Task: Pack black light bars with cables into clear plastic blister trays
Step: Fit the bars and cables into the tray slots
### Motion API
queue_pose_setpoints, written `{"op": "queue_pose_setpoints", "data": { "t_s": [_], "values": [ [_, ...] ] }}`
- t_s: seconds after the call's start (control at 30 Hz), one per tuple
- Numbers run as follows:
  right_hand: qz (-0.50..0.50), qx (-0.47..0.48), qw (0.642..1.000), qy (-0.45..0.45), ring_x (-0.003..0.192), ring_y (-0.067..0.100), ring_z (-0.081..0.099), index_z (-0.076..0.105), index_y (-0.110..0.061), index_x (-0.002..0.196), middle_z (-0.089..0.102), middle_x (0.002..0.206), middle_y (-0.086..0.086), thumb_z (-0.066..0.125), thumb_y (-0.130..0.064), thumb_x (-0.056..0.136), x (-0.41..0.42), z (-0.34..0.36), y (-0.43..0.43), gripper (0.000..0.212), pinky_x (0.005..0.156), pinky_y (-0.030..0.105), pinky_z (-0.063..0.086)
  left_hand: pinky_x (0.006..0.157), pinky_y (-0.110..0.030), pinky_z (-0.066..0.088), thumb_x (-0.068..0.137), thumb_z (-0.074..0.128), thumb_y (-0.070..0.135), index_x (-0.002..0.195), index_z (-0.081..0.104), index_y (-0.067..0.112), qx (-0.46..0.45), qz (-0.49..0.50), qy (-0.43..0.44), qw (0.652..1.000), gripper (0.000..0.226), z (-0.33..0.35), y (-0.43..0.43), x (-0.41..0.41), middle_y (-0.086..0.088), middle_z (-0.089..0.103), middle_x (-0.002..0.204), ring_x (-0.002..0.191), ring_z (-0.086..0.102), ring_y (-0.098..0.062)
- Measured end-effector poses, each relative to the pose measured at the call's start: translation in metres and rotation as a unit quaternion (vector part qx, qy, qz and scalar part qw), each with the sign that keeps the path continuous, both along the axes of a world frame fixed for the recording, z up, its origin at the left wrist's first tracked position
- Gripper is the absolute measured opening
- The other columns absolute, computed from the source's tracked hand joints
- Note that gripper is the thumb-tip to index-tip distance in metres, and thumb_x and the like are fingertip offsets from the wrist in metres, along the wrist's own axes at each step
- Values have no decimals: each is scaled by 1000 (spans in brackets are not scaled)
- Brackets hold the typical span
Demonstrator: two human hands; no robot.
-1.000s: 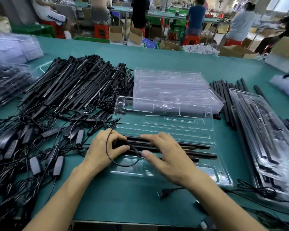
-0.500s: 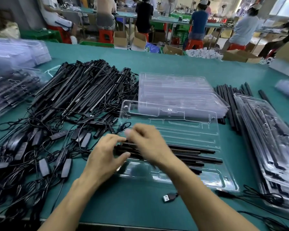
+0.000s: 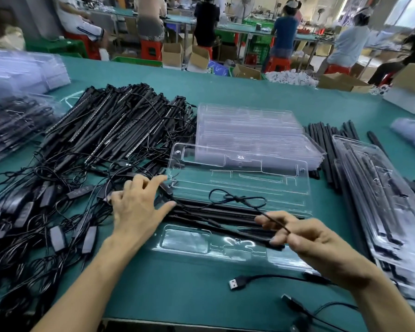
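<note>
An open clear blister tray (image 3: 237,185) lies on the green table before me. Black light bars (image 3: 216,215) lie lengthwise across its middle. My left hand (image 3: 139,207) rests with spread, straight fingers on the left ends of these bars. My right hand (image 3: 307,238) pinches a thin black cable (image 3: 237,200) that runs in a loose knotted loop over the tray to the bars. A USB plug (image 3: 236,283) lies on the table in front of the tray.
A big heap of black bars with cables and controllers (image 3: 82,149) fills the left. Stacked empty clear trays (image 3: 249,130) sit behind. Packed trays (image 3: 379,200) and loose black bars (image 3: 321,144) lie at right, more packed trays (image 3: 12,121) far left. People work beyond.
My right hand has drawn back to the right from beside my left hand, pulling the cable out over the tray. My left hand stays at the bars' left ends, fingers now spread.
</note>
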State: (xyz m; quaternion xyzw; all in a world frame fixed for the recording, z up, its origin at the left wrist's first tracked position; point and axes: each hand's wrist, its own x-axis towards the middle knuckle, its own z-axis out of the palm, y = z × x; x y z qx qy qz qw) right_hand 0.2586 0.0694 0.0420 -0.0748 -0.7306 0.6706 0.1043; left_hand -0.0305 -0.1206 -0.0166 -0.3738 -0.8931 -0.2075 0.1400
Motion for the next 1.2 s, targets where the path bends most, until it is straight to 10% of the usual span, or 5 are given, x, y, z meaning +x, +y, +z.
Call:
{"op": "queue_pose_setpoints", "data": {
  "t_s": [0.27,0.6,0.83,1.0,1.2],
  "values": [
    [-112,49,990,-64,90,10,65,71,-14,68,67,94,6,67,-49,85,1,1,-12,40,78,18,49,80,-43,32,86,67,44,92,69,27,-50,-35,86,994,18,3,15,-1,-1,54,96,90,50,-25],
    [-227,102,965,-77,63,3,51,77,-28,89,63,69,5,69,-10,87,5,-15,-3,20,61,12,43,80,-42,46,93,30,67,113,60,24,-100,-42,48,993,56,-5,4,-18,2,66,99,92,60,-21],
    [-205,168,950,-164,56,3,54,73,-27,76,69,69,0,66,11,81,13,-16,-6,38,57,18,42,57,-36,44,101,22,57,89,65,14,-9,-42,75,996,62,-3,-1,-14,-3,57,76,68,51,-23],
    [-196,268,895,-299,56,3,56,70,-32,81,66,69,-9,80,-20,76,14,-12,-4,17,55,15,43,41,-23,35,104,26,53,83,58,10,155,-143,159,964,57,28,8,15,-5,55,74,53,47,-17],
    [-313,71,943,-92,88,7,65,43,-58,129,63,105,-10,95,-56,33,13,-2,-3,109,77,24,52,37,-32,40,104,31,49,87,50,20,162,-337,194,907,39,33,20,53,0,51,59,45,51,-21]
  ]
}}
